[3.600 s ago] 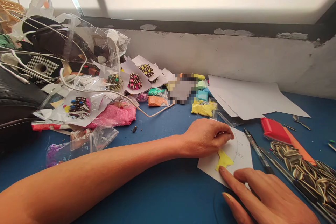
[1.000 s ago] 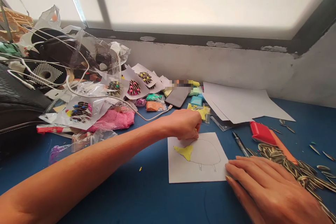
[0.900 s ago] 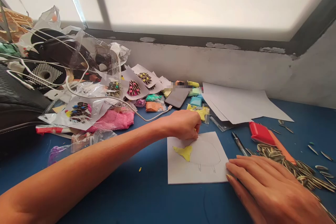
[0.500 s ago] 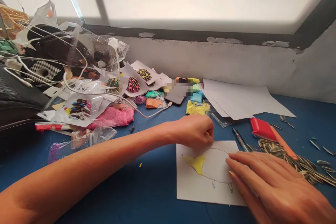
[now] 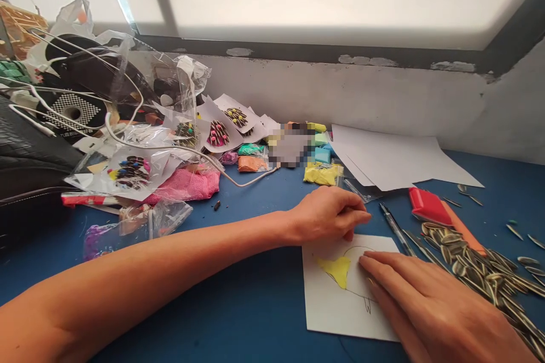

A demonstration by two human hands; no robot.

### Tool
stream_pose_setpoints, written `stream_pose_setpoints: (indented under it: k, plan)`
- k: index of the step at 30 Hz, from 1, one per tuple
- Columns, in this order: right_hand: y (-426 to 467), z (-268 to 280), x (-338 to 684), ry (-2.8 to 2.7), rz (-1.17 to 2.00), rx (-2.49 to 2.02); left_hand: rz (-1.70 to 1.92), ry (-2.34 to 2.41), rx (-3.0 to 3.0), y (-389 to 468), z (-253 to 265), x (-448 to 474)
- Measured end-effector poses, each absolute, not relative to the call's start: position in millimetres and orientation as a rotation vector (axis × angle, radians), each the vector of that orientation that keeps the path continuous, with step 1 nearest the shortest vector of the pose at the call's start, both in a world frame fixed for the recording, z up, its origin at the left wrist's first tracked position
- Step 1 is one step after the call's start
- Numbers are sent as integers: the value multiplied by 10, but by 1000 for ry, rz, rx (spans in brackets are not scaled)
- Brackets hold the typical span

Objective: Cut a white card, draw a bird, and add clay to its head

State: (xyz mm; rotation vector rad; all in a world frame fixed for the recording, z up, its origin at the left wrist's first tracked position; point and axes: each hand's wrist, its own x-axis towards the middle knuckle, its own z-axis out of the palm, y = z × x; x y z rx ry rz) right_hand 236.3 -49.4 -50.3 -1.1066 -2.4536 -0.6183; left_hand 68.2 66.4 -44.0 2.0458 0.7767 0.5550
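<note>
A white sheet of paper (image 5: 332,317) lies in front of me, with a pencil-like outline of a rounded body and short legs. Flat yellow clay (image 5: 338,270) fills the pointed left end of that outline. My left hand (image 5: 327,212) is over the sheet's far edge, its fingers curled and pinched together. Whatever sits between those fingertips, if anything, is hidden. Stretched flat, my right hand (image 5: 443,300) rests on the sheet's right part and covers much of the drawing. A pen (image 5: 395,228) lies just beyond the right hand.
Striped sunflower seeds (image 5: 477,264) are heaped at the right, beside a red clay packet (image 5: 430,207). Blank sheets (image 5: 383,156) and a yellow clay packet (image 5: 322,174) lie farther back. Seed-covered pictures (image 5: 218,135), a white cable (image 5: 244,185) and plastic bags crowd the left.
The paper has slid to the right. My left hand has moved right, its fingers now pointing that way. My right hand covers more of the drawing.
</note>
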Motion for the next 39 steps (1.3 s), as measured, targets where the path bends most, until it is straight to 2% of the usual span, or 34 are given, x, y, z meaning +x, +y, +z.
stream_pose_setpoints:
  k: [6,12,16,39]
  plan:
    - [-477,-502,2392,-2412,-551,-1038,586,780,2074,639,-527,689]
    - [-510,-536,2392,-2413,-227,-1088,601,755,2046,656,-522,667]
    - [-523,-546,2369,-2437,-121,-1119,588,752,2047,650,-510,672]
    - [-469,-586,2279,-2428,-157,-1103,581,797,2102,640,-488,673]
